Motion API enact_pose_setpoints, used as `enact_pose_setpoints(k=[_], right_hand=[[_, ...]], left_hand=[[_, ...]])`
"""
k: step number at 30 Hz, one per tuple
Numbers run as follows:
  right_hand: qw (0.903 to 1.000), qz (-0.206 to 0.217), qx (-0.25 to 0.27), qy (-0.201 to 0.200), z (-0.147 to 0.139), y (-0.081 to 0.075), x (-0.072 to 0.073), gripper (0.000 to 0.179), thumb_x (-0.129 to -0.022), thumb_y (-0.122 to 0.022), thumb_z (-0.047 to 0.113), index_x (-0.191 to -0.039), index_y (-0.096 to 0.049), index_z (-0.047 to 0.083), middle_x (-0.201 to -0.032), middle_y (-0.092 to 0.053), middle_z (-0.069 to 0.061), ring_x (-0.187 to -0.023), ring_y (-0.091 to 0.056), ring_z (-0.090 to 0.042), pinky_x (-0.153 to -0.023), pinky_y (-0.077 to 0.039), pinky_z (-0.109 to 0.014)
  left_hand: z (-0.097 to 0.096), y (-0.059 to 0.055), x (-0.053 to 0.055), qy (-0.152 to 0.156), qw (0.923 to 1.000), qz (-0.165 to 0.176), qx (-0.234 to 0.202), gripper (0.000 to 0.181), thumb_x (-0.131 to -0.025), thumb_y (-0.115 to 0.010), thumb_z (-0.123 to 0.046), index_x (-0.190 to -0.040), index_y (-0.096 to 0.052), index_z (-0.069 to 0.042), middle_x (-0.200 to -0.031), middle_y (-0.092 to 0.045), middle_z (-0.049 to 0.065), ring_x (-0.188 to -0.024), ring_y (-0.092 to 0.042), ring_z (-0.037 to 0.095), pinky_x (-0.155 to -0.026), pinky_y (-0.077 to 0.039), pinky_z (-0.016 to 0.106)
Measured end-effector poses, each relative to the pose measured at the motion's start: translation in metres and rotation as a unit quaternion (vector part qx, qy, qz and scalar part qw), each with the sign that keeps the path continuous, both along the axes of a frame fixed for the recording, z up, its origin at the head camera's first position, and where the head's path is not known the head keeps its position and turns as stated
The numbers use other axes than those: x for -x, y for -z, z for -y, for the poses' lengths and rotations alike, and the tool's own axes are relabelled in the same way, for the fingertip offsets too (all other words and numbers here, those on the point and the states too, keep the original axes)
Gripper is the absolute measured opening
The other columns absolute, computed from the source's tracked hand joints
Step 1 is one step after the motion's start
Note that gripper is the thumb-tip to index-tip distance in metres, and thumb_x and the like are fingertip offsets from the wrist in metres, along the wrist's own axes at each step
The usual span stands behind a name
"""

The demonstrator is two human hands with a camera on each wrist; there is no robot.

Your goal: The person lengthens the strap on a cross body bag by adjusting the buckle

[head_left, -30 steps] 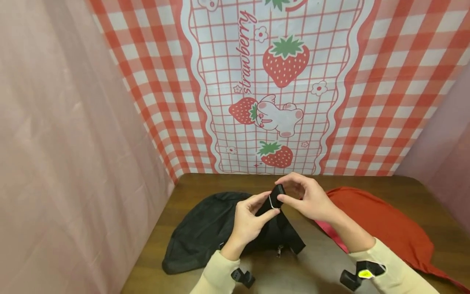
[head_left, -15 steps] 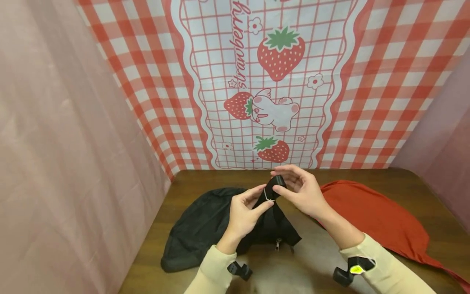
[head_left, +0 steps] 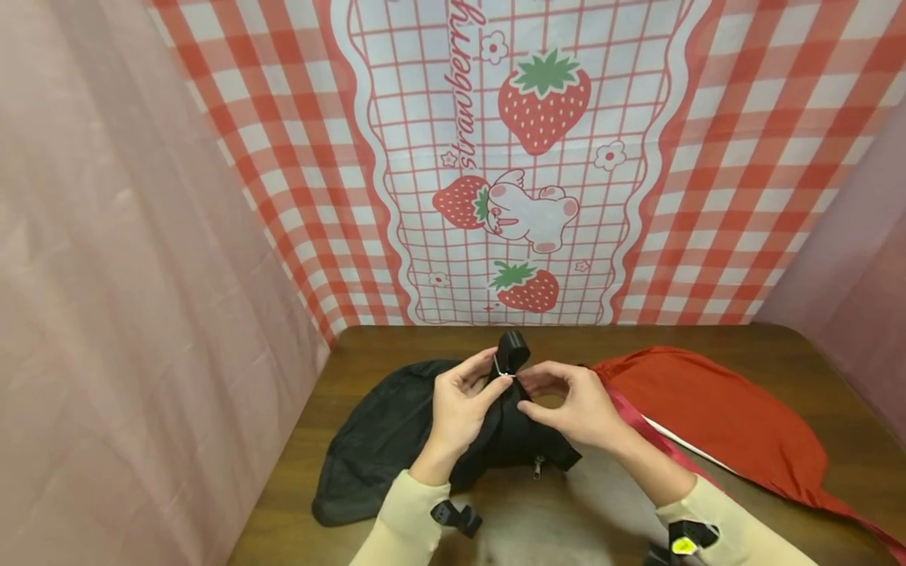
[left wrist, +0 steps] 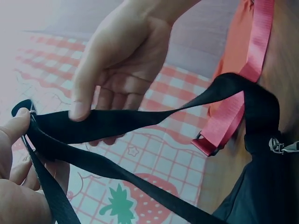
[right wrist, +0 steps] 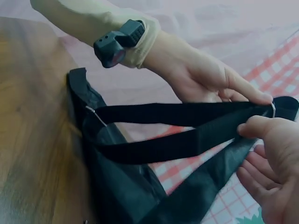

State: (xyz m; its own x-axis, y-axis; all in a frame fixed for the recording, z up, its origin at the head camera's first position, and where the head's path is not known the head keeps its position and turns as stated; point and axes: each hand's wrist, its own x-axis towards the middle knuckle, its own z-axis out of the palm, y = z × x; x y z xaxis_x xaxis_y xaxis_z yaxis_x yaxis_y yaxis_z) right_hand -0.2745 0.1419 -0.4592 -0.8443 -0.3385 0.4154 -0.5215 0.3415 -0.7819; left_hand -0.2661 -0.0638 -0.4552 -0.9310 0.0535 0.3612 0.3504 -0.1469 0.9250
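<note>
A black fabric bag (head_left: pixel 385 440) lies on the table, its strap (head_left: pixel 513 350) drawn up between the two hands. The left hand (head_left: pixel 458 405) pinches the strap at a thin, pale metal slider (head_left: pixel 502 371), with a strap loop standing above it. Just below the slider, the right hand (head_left: pixel 583 405) holds the strap; in the left wrist view the right thumb (left wrist: pixel 80 111) lies on the webbing with fingers behind it. Strap lengths run from the hands down to the bag, where a zipper pull (left wrist: pixel 276 145) hangs. In the right wrist view a second pale slider (right wrist: pixel 96 115) shows.
A red fabric bag (head_left: pixel 715 417) lies on the table's right side, with a pink strap (left wrist: pixel 259 42) ending in a dark buckle (left wrist: pixel 205 144). The wooden table (head_left: pixel 764 354) meets a strawberry-print checked cloth (head_left: pixel 545 110) behind. Pink curtains (head_left: pixel 127 275) flank both sides.
The right hand has moved off the loop above the slider and down to the strap beneath it. The loop now stands free. The left hand has shifted slightly left, keeping its pinch.
</note>
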Motion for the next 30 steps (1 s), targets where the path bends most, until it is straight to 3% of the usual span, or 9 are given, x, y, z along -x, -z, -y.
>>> enact_pose_setpoints(k=[4, 9, 16, 25, 30], right_hand=[[0.9994, 0.014, -0.017, -0.025, -0.003, -0.003, 0.001, 0.038, -0.086, -0.091, 0.016, -0.12, -0.075, 0.011, -0.113, -0.079, -0.009, -0.099, -0.077, -0.018, -0.093, -0.063, -0.024], [0.9999, 0.013, 0.001, -0.008, 0.003, -0.01, 0.0, 0.035, -0.086, -0.092, 0.019, -0.116, -0.076, 0.009, -0.109, -0.079, -0.007, -0.098, -0.077, -0.019, -0.093, -0.065, -0.035], [0.9982, 0.033, -0.047, -0.016, -0.006, -0.004, -0.001, 0.041, -0.086, -0.092, 0.024, -0.123, -0.078, 0.013, -0.115, -0.081, -0.002, -0.1, -0.077, -0.012, -0.091, -0.064, -0.027], [0.9987, -0.024, -0.038, -0.023, 0.003, -0.007, -0.002, 0.041, -0.086, -0.091, 0.019, -0.124, -0.077, 0.013, -0.115, -0.081, -0.002, -0.101, -0.079, -0.015, -0.093, -0.065, -0.036], [0.9962, -0.032, -0.08, -0.015, 0.0, -0.004, -0.004, 0.04, -0.084, -0.091, 0.013, -0.122, -0.077, 0.012, -0.113, -0.081, -0.001, -0.1, -0.079, -0.016, -0.091, -0.066, -0.039]], left_hand=[[-0.001, 0.0, -0.001, 0.004, 1.0, 0.003, -0.004, 0.041, -0.093, -0.078, 0.003, -0.133, -0.071, 0.005, -0.13, -0.073, 0.028, -0.111, -0.073, 0.005, -0.103, -0.059, 0.028], [-0.003, 0.0, -0.002, 0.007, 0.9999, -0.01, 0.003, 0.042, -0.094, -0.079, 0.001, -0.135, -0.07, 0.003, -0.131, -0.072, 0.027, -0.112, -0.073, 0.005, -0.103, -0.059, 0.025], [0.002, -0.004, -0.002, -0.002, 0.9997, -0.013, -0.022, 0.042, -0.096, -0.076, 0.002, -0.137, -0.067, 0.006, -0.132, -0.069, 0.032, -0.112, -0.073, 0.005, -0.103, -0.059, 0.026], [0.001, -0.006, -0.004, 0.008, 0.9992, -0.026, -0.031, 0.044, -0.095, -0.077, 0.001, -0.137, -0.066, 0.008, -0.133, -0.069, 0.031, -0.116, -0.071, 0.006, -0.107, -0.057, 0.026], [0.001, -0.008, -0.003, -0.003, 0.999, -0.032, -0.032, 0.043, -0.094, -0.077, 0.003, -0.135, -0.067, 0.009, -0.132, -0.069, 0.033, -0.115, -0.072, 0.006, -0.106, -0.057, 0.025]])
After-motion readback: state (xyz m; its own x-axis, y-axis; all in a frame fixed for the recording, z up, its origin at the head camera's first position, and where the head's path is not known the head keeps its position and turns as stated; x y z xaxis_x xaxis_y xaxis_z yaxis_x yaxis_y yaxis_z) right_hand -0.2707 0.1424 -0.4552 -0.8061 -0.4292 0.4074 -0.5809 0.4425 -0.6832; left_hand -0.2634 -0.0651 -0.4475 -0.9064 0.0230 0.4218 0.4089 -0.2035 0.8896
